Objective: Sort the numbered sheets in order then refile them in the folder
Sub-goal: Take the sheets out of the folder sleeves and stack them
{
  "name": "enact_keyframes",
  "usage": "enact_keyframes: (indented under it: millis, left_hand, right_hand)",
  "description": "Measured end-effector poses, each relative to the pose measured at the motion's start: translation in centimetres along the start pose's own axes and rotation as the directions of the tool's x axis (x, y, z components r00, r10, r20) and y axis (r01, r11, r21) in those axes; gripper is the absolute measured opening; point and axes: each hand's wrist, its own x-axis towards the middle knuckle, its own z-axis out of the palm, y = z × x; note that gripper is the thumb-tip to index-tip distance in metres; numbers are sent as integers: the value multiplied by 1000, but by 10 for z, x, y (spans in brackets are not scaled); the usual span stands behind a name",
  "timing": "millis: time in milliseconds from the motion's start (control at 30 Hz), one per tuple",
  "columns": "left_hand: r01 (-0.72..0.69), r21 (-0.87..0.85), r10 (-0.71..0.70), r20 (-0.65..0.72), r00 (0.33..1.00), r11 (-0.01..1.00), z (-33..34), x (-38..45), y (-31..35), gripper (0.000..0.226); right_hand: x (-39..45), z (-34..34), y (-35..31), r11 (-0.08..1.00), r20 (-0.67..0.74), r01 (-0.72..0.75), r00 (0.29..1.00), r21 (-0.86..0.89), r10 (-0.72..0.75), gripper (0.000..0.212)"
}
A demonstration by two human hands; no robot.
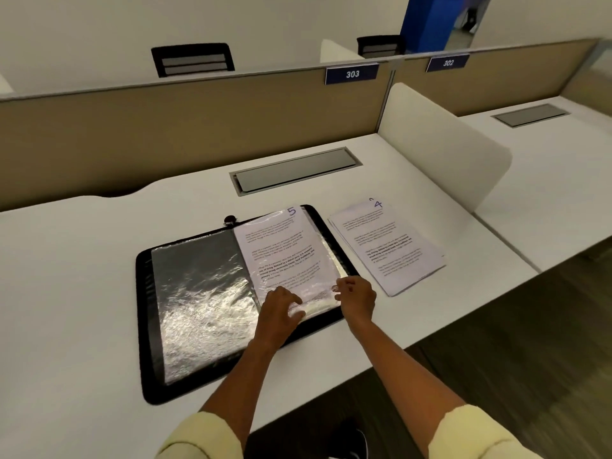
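A black zip folder (145, 326) lies open on the white desk. Its left page is a shiny, crinkled plastic sleeve (198, 293) with nothing inside. On the right page lies a printed sheet numbered 5 (281, 246), partly inside a clear sleeve. My left hand (280, 308) rests with curled fingers on the lower edge of that sleeve. My right hand (356, 294) pinches the sleeve's lower right corner. To the right of the folder sits a small stack of sheets (385, 246), the top one numbered 4.
A grey cable hatch (294, 170) is set into the desk behind the folder. A tan partition (165, 127) with a 303 label closes the back. A white divider panel (440, 147) stands at the right. The desk's front edge runs close under my forearms.
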Motion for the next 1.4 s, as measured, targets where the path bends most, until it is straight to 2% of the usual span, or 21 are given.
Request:
enact_keyframes:
  millis: [100, 267, 333, 500, 567, 700, 833, 967, 1100, 1200, 1400]
  left_hand:
    - [42, -10, -42, -15, 999, 999, 2, 4, 4, 6]
    - [67, 14, -67, -28, 997, 998, 3, 8, 9, 10]
    - [67, 17, -66, -42, 997, 998, 5, 8, 10, 11]
    - [66, 9, -65, -85, 994, 998, 12, 7, 11, 10]
    - [61, -7, -61, -95, 994, 998, 14, 6, 9, 7]
    - [26, -43, -32, -137, 990, 999, 14, 2, 5, 3]
    - [36, -59, -46, -171, 984, 998, 12, -3, 6, 10]
    - [81, -67, -90, -143, 986, 994, 10, -4, 5, 14]
    - [68, -80, -77, -117, 990, 994, 8, -6, 2, 18]
    - [42, -95, -53, -114, 992, 995, 3, -12, 1, 30]
    - [125, -9, -125, -41, 991, 992, -8, -23, -15, 41]
  right_hand:
    - [-3, -5, -3, 987, 0, -75, 997, 142, 75, 14]
    - [-11, -9, 4, 923, -21, -257, 962, 286, 274, 16]
    - [-16, -6, 9, 870, 44, -344, 935, 353, 352, 17]
    - [-32, 11, 7, 631, 415, -587, 808, 507, 418, 28]
    - [-35, 19, 4, 565, 458, -636, 772, 526, 442, 38]
    - [-30, 31, 6, 506, 428, -642, 764, 577, 482, 40]
    - [-25, 39, 7, 505, 405, -633, 769, 586, 494, 29]
    - [-21, 46, 7, 550, 410, -621, 783, 558, 468, 10]
    - [-16, 55, 7, 690, 356, -556, 830, 464, 430, 2]
    - [-12, 56, 8, 724, 319, -546, 837, 422, 445, 8]
    - [-17, 47, 15, 730, 260, -537, 843, 422, 470, 11]
